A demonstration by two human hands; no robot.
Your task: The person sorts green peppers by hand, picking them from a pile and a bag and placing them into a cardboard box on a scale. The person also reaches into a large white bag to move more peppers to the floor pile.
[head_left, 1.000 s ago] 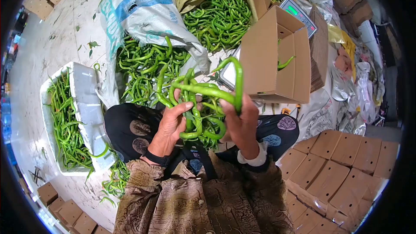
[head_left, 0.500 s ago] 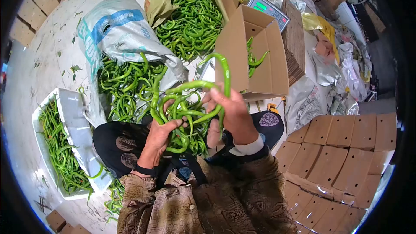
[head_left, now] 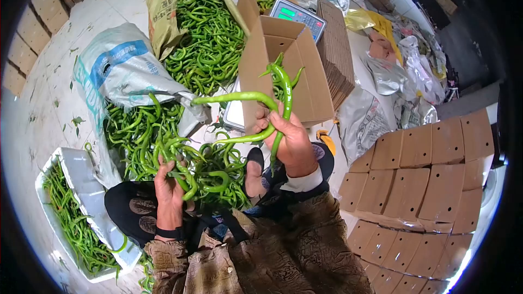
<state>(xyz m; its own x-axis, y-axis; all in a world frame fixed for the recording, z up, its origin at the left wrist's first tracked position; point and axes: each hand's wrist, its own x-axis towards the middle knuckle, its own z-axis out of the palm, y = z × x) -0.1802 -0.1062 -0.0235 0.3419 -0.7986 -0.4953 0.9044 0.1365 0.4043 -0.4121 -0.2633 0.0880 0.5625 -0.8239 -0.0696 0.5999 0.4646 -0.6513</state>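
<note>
A stack of brown cartons (head_left: 419, 185) fills the lower right; the dark rim of the view crops its far side. The white woven sack (head_left: 128, 71) spills green peppers from its mouth, its lettering partly lost in folds. Behind it, a tan sack (head_left: 163, 16) is packed with more, its bottom out of sight. The open cardboard box (head_left: 256, 71) contains a few peppers, but its front wall and the right hand hide most of its floor. A white foam box (head_left: 95, 190) of peppers sits at the lower left. The box partly blocks the scale (head_left: 305, 16); its digits are too blurred to read.

The right hand (head_left: 289, 136) pinches at least 2 long green peppers (head_left: 286, 95) between thumb and fingers, just in front of the box. The left hand (head_left: 170, 188) has its thumb against a loose heap of peppers (head_left: 220, 158) near the lap; pods cover its fingers, so I cannot tell whether it grips.
</note>
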